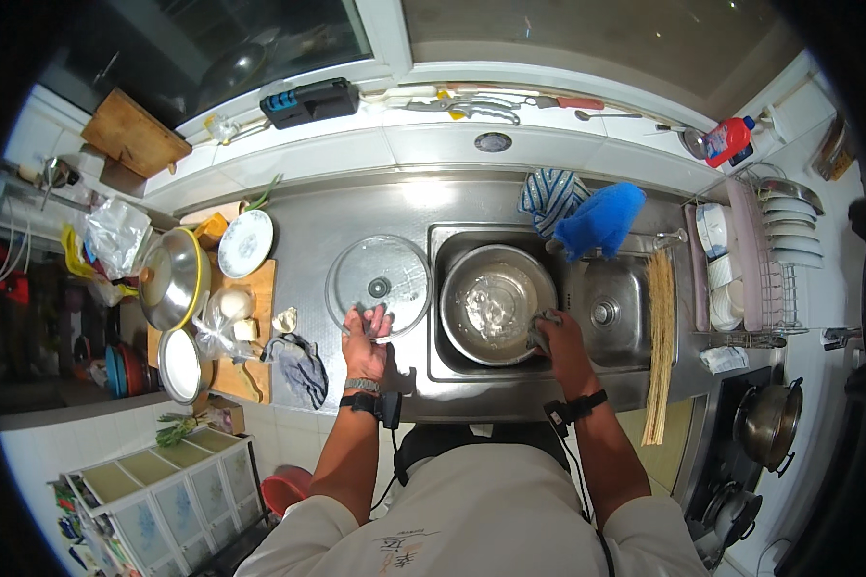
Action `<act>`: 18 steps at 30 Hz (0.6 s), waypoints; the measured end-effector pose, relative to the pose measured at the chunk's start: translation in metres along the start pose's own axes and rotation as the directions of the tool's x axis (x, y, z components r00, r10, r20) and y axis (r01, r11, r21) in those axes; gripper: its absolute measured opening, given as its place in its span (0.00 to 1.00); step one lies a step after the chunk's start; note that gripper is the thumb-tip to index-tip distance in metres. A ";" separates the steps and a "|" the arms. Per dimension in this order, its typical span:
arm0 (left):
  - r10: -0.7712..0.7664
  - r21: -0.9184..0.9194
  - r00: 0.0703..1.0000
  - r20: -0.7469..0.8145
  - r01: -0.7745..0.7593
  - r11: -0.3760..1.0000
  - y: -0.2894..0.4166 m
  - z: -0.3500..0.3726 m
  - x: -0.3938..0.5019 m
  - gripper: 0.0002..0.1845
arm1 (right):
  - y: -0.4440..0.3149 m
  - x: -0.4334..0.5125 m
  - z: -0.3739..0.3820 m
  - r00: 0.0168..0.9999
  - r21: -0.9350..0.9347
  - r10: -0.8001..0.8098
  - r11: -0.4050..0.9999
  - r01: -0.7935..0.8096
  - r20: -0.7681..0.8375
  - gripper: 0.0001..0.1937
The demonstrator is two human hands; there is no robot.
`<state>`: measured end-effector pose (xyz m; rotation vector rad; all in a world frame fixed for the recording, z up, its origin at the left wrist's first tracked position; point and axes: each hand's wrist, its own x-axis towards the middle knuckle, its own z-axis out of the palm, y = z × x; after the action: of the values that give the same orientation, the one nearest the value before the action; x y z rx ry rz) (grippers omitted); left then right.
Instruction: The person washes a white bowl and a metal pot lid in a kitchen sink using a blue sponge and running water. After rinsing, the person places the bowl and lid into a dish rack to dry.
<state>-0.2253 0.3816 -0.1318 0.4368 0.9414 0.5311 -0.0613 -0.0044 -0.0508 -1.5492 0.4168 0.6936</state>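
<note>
My left hand [366, 345] is at the near edge of a round glass pot lid [346, 274], its fingers curled at the rim. The lid has a dark knob at its centre and reaches the left edge of the sink. In my right hand [566, 346] is a crumpled greyish cloth [540, 333], held at the right rim of a metal basin [453, 324]. Shiny, bubbly water [492, 299] covers the basin's bottom. The basin sits in the larger bowl of a stainless-steel double sink [439, 364].
A blue cloth [602, 216] and a striped cloth [548, 191] hang behind the sink. Bundled straw stalks [658, 346] lie along its right side. At left, a cutting board [263, 317] bears a knife [248, 382] and bagged food. A dish rack [750, 252] stands right.
</note>
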 end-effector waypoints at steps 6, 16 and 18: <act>-0.028 0.121 0.999 -0.016 0.030 0.992 0.011 -0.007 -0.003 0.17 | 0.003 -0.010 0.011 1.000 0.026 0.015 1.000 -0.014 -0.020 0.24; 0.058 0.393 0.973 -0.225 0.036 0.919 0.016 -0.002 -0.087 0.28 | 0.002 -0.012 0.010 1.000 0.135 -0.002 0.991 0.003 -0.009 0.28; -0.015 0.508 0.997 -0.078 0.053 0.860 0.000 0.016 -0.111 0.19 | 0.001 -0.008 0.007 0.998 0.090 -0.057 0.994 0.057 -0.012 0.30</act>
<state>-0.2649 0.3126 -0.0528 0.8829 1.1592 0.2566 -0.0695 0.0010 -0.0461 -1.4733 0.4041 0.6155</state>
